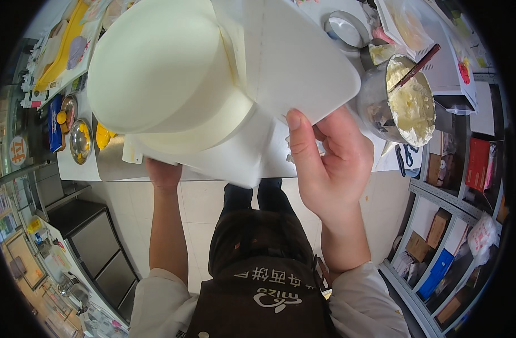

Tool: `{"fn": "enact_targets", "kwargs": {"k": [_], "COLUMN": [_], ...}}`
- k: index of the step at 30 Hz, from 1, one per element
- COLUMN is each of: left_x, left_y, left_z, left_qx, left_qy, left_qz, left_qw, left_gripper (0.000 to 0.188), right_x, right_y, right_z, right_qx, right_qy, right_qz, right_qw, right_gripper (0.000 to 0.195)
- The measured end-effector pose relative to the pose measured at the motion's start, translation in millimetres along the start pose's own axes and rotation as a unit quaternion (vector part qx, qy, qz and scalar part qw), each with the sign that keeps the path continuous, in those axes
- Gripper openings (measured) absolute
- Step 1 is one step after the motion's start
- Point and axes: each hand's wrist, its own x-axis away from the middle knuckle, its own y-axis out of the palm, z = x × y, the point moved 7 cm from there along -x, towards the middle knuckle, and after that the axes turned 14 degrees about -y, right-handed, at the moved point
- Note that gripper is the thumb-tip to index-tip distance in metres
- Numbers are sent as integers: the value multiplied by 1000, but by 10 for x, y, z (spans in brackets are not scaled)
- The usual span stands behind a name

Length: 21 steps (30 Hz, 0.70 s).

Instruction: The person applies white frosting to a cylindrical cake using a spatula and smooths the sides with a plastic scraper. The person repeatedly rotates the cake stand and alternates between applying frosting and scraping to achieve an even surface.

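Observation:
A large, smooth, pale cream-coated round cake (156, 72) fills the upper left, close to the camera. It has a stepped lower rim. White, card-like panels surround its right and near sides, and one near corner is blurred. My right hand (338, 156) pinches the rounded edge of a creased white panel (300, 63) between thumb and fingers, right of the cake. My left hand (162, 173) reaches beneath the near left side of the cake and panels. Its fingers are hidden there, so its grip cannot be seen.
At right stands a metal bowl (367, 105) of whipped cream with a brown-handled tool (418, 65) in it. Scissors (403, 158) lie near the table's front edge. Cut yellow fruit (103, 135) and a small metal bowl (80, 141) sit at left. Metal shelving (444, 198) flanks the right.

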Motion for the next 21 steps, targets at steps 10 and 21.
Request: {"fn": "enact_targets", "kwargs": {"k": [10,21], "left_x": [-7,289], "left_y": [427,139], "left_z": [-1214,-33], "left_qx": [-136,-59], "left_qy": [-209,17], "left_qz": [-113,84], "left_qw": [962,995], "left_gripper": [58,52], "right_x": [-28,139], "right_y": [-43,-988], "right_z": [7,186], "right_qx": [10,27], "right_qy": [-9,-4], "right_qz": [15,229], "right_qw": [1000,973], "right_gripper": [21,22]}}
